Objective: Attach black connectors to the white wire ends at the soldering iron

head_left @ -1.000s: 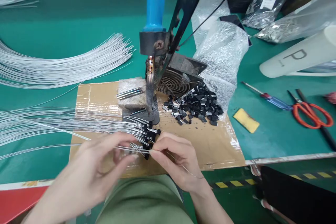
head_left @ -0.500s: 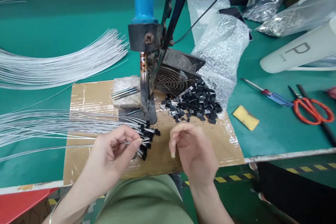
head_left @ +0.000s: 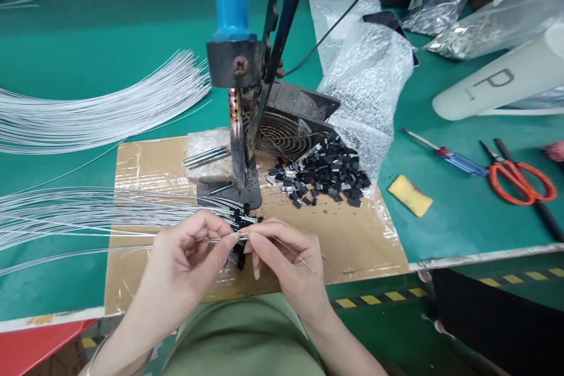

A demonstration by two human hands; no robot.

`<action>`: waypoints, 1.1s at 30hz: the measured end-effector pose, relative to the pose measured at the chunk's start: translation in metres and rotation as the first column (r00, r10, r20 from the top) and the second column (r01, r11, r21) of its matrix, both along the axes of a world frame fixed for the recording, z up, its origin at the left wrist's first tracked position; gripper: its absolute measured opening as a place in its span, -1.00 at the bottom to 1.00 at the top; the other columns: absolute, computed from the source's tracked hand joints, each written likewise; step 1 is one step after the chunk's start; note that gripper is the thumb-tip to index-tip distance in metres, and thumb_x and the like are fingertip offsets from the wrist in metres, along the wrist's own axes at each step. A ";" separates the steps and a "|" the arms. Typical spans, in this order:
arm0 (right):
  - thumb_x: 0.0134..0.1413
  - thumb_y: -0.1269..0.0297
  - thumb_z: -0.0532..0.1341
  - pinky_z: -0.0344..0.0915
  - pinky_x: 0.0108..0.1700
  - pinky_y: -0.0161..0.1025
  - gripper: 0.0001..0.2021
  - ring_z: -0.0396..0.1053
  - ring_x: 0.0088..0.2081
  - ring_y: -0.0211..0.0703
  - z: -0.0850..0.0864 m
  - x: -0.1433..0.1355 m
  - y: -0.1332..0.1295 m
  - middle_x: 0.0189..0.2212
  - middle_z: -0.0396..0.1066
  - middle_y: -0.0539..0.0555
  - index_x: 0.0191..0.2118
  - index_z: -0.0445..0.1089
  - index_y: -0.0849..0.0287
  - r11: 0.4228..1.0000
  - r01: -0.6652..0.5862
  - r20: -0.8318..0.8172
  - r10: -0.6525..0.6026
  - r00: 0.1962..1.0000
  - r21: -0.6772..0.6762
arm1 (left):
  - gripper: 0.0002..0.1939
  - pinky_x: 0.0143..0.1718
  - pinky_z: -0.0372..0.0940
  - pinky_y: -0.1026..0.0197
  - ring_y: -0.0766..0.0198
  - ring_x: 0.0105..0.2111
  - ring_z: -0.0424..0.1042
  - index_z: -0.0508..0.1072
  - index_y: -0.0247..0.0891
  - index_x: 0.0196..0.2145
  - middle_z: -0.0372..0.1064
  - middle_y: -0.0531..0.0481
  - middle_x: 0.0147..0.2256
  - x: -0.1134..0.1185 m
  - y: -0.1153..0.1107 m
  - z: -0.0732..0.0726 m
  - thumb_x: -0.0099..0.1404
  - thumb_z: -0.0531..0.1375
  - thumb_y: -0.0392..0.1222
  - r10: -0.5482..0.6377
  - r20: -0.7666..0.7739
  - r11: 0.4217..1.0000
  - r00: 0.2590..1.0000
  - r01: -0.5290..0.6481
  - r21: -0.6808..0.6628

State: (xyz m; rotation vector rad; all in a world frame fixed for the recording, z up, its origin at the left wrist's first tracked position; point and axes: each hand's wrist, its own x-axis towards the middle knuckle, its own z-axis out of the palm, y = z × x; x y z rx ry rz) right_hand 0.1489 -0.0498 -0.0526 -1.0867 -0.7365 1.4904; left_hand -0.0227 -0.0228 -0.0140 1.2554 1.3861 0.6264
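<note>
Has left hand point(head_left: 187, 258) angled in from lower left, thumb stretched forward and other fingers curled toward the palm. Pinches wire ends point(head_left: 242, 238) between thumb tip and forefinger, low over the front of the cardboard point(head_left: 352, 241). Has right hand point(head_left: 291, 258) slanting in from lower right to meet the left fingertips, thumb and forefinger pressed together on the same wire ends, with another fingertip pointing down below the thumb. Holds both hands near each other, wrists well apart, just in front of the iron point(head_left: 238, 158).

Cannot count the wires inside the grip, or see the left palm. Can see a thin strand point(head_left: 297, 257) lying across the right hand, but cannot tell for certain where to trace either end. Sees black connectors point(head_left: 240, 262) only in part, behind and below the fingertips. Loses the wire bundle point(head_left: 66, 211) past the left edge, the iron's blue handle point(head_left: 231, 3) past the top and the white cup point(head_left: 493, 79) past the right. Finds both forearms cut off at the bottom. Cannot make out the dark shape point(head_left: 493, 323) at lower right, beyond the worktop point(head_left: 458, 235).
</note>
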 end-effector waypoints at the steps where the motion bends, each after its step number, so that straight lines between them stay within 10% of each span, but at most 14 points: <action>1: 0.24 0.22 0.42 0.40 -0.57 -0.37 -0.88 0.33 -0.59 -0.33 0.001 -0.001 0.000 -0.46 0.52 0.03 -0.24 0.75 0.07 1.000 0.003 -0.033 -0.003 0.999 -0.010 | -0.83 -0.49 0.15 0.32 0.33 -0.49 0.28 0.53 -0.17 -0.30 0.43 0.05 -0.45 0.000 -0.001 -0.001 0.42 0.30 -0.06 -0.006 -0.015 1.000 1.000 0.006 0.005; 33: 0.08 0.16 0.54 0.33 -0.62 -0.48 -0.85 0.37 -0.65 -0.41 -0.003 0.008 0.001 -0.55 0.54 -0.04 -0.36 0.72 0.11 0.970 -0.121 -0.291 0.056 0.955 -0.210 | -0.78 -0.53 0.04 0.30 0.35 -0.52 0.24 0.51 -0.20 -0.35 0.38 0.07 -0.50 0.000 -0.003 -0.001 0.45 0.28 -0.07 -0.051 -0.049 0.997 0.997 0.053 0.051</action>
